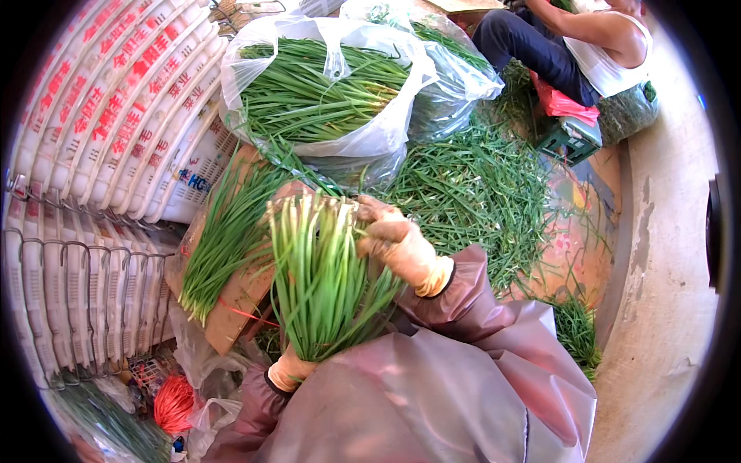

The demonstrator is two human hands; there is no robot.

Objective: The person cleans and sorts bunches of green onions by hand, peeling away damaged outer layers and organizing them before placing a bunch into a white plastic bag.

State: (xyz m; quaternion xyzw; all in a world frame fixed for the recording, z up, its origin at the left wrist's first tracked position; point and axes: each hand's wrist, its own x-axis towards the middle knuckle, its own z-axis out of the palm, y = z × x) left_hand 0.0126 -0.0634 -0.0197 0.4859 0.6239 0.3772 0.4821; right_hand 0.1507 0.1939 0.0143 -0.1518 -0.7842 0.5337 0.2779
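A thick bunch of garlic chives (320,278) is held in front of my body, its pale cut ends facing away from me and its leaves toward me. My left hand (292,372), in a light orange glove, supports it from below; the leaves hide the fingers. My right hand (395,241), in a matching glove soiled at the fingertips, has curled fingers against the right side of the stem ends. More chives (224,239) lie loose on a brown board (239,312) to the left of the bunch.
Beyond stand clear plastic bags (378,139) full of chives. Loose green trimmings (478,193) cover the floor on the right. Stacked white baskets (116,116) line the left, with red string (174,403) below. A person (610,46) sits at the far right beside a pale wall (656,255).
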